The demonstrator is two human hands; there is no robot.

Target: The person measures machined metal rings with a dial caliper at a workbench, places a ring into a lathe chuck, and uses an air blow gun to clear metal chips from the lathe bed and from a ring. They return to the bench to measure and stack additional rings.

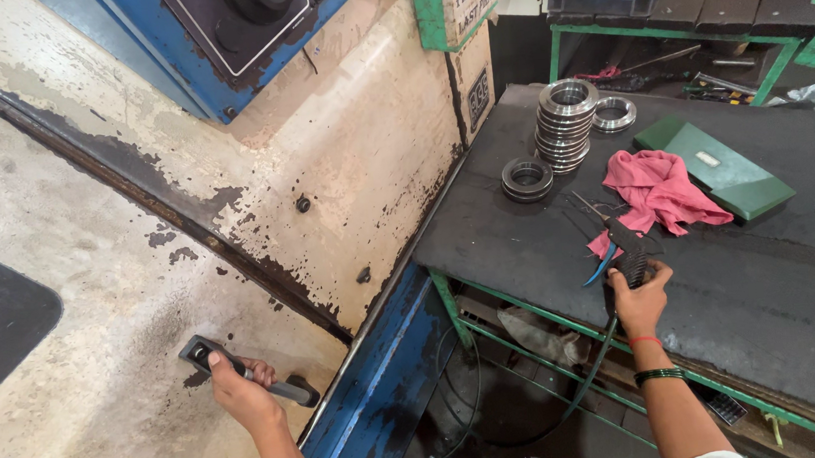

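Door handle (245,369), grey, worn, left hand (237,389) gripping, perhaps metal

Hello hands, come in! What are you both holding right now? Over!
Left hand gripping the machine door handle. Right hand on black air gun at the bench edge, hose hanging below. Pink rag just beyond.

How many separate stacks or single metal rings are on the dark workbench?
3: a tall stack, a single ring beside it, and a short dark stack nearer the bench's left edge.
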